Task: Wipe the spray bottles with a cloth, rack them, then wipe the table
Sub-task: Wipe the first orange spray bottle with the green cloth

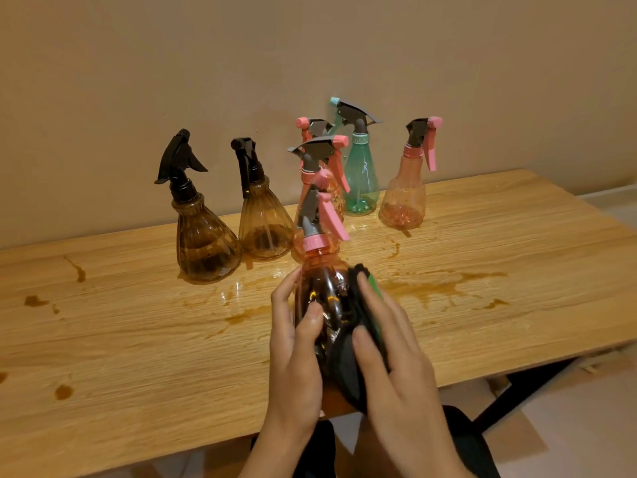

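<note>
Left hand [293, 357] nearest the lens, fingers [286, 298] wrapped round a pink spray bottle [319, 260] over the front edge of the bench [138, 339], nozzle pointing away. Right hand [396, 367] grips a dark cloth [346, 367] with a green edge against the bottle's right side. Bench is pale wood grain, with brown puddles [434, 288] beyond and right of the fingers and smaller brown spots left of them. Plain beige wall [310, 46] behind, pale floor [586, 426] to the right. Beyond the fingers on the left stand a brown ribbed bottle [203, 243] and a second brown bottle [263, 229], both with black triggers. Straight behind are a middle pink bottle [317, 155] and a rear pink bottle [315, 127], both mostly hidden by the held one. To the right are a teal bottle [360, 174] and a far pink bottle [403, 198]. All are upright and see-through; fill levels hard to tell. Held bottle's base is hidden by the hands.
</note>
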The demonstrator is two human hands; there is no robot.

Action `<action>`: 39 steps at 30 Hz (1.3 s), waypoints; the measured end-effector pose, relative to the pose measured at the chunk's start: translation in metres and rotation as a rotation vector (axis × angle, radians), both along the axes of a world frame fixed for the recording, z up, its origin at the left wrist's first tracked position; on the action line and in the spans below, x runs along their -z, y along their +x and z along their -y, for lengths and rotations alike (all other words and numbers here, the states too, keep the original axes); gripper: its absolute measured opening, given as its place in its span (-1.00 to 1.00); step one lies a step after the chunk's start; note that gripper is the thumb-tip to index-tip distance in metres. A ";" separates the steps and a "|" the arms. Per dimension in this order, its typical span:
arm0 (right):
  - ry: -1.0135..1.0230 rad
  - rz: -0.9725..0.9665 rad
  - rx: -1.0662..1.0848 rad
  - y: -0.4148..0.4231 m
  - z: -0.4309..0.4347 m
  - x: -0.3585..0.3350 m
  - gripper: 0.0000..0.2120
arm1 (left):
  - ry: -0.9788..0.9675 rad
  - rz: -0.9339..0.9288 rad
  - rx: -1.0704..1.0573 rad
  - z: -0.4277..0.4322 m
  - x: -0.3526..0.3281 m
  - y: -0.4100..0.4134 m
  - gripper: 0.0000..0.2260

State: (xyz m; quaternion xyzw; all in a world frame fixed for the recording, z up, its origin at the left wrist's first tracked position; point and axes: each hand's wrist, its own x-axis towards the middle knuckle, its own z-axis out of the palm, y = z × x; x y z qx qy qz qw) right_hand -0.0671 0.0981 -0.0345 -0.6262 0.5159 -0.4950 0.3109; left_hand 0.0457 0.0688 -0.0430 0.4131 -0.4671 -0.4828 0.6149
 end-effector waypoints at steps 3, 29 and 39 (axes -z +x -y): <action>0.058 0.140 -0.061 -0.016 0.023 -0.020 -0.66 | -0.019 0.088 0.090 -0.003 0.000 -0.002 -0.59; -0.029 -0.065 0.042 0.001 -0.010 0.006 -0.60 | 0.026 0.029 0.027 0.000 0.001 0.000 -0.56; -0.002 0.046 -0.039 -0.011 0.018 -0.009 -0.53 | 0.036 0.051 0.038 0.001 0.001 0.000 -0.56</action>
